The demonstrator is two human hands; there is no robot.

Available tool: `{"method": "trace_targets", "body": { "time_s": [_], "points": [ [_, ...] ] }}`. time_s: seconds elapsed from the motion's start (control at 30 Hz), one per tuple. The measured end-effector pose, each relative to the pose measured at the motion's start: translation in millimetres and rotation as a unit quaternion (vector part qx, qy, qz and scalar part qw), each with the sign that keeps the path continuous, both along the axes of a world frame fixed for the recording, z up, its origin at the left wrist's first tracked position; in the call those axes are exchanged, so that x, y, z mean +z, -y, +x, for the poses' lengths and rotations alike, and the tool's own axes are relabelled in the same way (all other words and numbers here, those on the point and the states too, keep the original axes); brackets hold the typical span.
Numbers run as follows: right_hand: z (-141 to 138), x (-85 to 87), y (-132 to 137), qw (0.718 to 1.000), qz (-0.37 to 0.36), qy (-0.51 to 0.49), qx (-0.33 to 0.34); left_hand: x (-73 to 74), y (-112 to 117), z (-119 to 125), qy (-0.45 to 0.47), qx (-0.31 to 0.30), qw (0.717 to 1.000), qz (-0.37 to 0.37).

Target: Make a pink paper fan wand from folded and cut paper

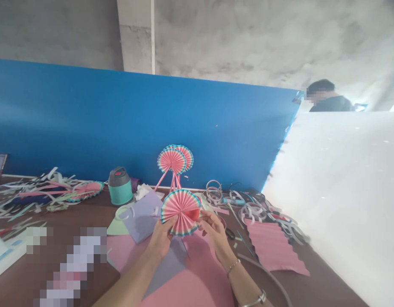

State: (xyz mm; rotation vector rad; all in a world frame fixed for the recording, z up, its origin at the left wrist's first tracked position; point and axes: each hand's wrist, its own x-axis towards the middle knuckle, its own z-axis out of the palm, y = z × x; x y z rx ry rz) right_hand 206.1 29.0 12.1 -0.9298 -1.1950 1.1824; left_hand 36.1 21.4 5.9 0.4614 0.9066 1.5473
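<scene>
A round pleated paper fan (180, 204), pink with a blue and yellow rim, is held up in front of me. My left hand (163, 234) is closed on its lower left edge, thumb on the face. On the opposite side, the fingers of my right hand (212, 228) pinch the fan's right edge. An orange-red wedge (192, 214) shows between the pleats there; I cannot tell whether it is a separate piece. Behind it, similar finished-looking fans (171, 161) stand upright on pink paper sticks against the blue partition.
Pink paper (197, 277) and a lilac sheet (142, 217) lie under my hands. A corrugated pink sheet (273, 247) is at right. Tangled paper strips (254, 211) and a teal container (120, 189) line the back. A blue partition (88, 115) closes the far side; a person (331, 102) is beyond.
</scene>
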Motion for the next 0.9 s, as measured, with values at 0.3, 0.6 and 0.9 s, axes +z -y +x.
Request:
{"method": "trace_targets", "body": {
  "time_s": [0.3, 0.6, 0.9],
  "points": [
    [1, -8.8, -3, 1.0, -0.011, 0.028, 0.0, -1.8, -1, -1, 0.0, 0.012, 1.0, -0.016],
    [-4, -13.7, -7, 0.998, -0.039, 0.035, 0.031, -2.3, -1, 0, -0.01, 0.004, 1.0, -0.002],
    [-4, -11.0, -8, 0.999, -0.039, -0.019, -0.015, -7.0, -1, 2, -0.037, -0.037, 0.998, 0.026]
  ]
}}
